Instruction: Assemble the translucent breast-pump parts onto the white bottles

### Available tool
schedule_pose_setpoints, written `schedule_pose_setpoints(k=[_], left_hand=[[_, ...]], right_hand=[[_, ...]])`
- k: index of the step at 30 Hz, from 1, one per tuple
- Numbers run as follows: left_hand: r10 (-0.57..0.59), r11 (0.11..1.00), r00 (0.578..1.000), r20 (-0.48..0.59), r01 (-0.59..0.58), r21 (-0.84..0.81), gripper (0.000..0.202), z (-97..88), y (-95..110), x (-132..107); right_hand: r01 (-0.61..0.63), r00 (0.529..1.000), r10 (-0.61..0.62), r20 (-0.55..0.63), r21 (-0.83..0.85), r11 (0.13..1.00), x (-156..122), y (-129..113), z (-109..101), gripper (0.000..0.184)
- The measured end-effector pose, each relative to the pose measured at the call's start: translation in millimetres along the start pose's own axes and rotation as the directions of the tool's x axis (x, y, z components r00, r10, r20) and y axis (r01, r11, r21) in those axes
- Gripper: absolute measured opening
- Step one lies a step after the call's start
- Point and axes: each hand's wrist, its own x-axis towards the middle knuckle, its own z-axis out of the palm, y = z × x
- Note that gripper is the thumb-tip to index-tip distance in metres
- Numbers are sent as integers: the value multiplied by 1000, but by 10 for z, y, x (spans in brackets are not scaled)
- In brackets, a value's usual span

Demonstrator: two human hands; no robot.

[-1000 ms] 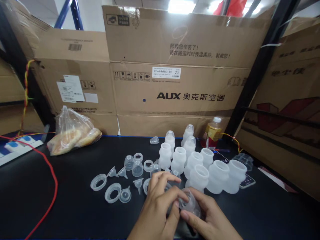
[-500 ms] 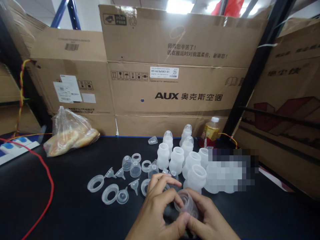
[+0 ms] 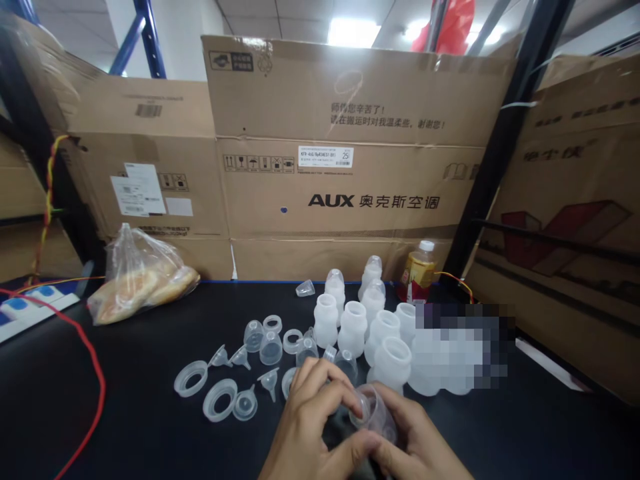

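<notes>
Low in the middle of the view, my left hand [image 3: 313,427] and my right hand [image 3: 417,447] meet around a small clear plastic cap [image 3: 371,412]. Fingers of both hands curl onto it and pinch it. Just beyond my hands stand several translucent white bottles [image 3: 353,327] in a cluster. To their left lie loose clear parts on the black table [image 3: 125,413]: rings [image 3: 191,379], small funnel-shaped nipples [image 3: 270,381] and dome caps [image 3: 271,348]. What lies under my palms is hidden.
A clear bag of bread [image 3: 137,283] sits at the back left. A red cable [image 3: 95,393] curves over the table's left side, by a white power strip [image 3: 27,307]. Cardboard boxes [image 3: 345,173] wall the back. A yellow drink bottle [image 3: 417,273] stands by a black rack post [image 3: 495,153].
My hands have stayed together on the clear cap, with the fingers shifting slightly around it. The view has tilted up a little, so everything sits lower in the picture.
</notes>
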Motion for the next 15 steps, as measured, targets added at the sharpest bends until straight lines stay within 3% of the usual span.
schedule_pose_setpoints(k=[5, 7, 11, 15], left_hand=[[-6, 999, 987, -160, 13, 45, 23, -108, -76, -23], [-22, 990, 992, -120, 39, 138, 12, -277, -114, -35], [-79, 939, 997, 23, 66, 338, 23, -668, -177, -46], [-134, 916, 991, 26, 113, 386, 25, -807, -173, -40]], right_hand=[[43, 998, -43, 34, 6, 999, 29, 119, 0, 46], [32, 997, -32, 75, 8, 999, 43, 182, 1, 52], [-5, 998, 5, 65, -5, 1000, 60, 249, 19, 59], [31, 999, -30, 17, -67, 997, 62, 204, 30, 57]])
